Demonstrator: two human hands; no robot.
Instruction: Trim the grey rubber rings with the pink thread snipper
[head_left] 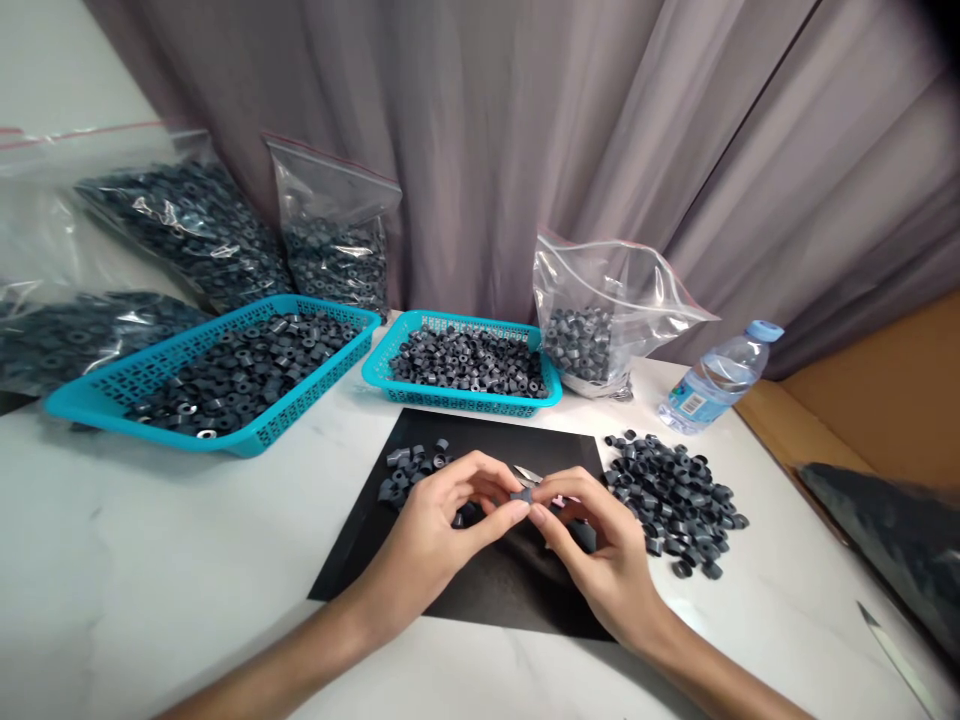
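Observation:
Between my fingertips is a small dark grey plastic cap-like piece [520,495], pinched from both sides. My left hand [450,515] grips it with thumb and index finger, and my right hand [600,535] does the same from the right. Under them lies a black mat [510,590]. Behind the fingers, the tip of a pointed metal blade [527,473] shows, its other end hidden by my right hand. A small pile of grey pieces [409,470] rests on the mat beside my left hand. To the right, a larger heap of similar pieces [679,500] spreads over the table.
Two blue baskets, a long one [251,437] at left and a smaller one [465,398] at centre, hold grey pieces. Filled zip bags [337,240] stand behind, an opened bag [581,330] at right. A water bottle [716,380] stands near a cardboard box [877,400].

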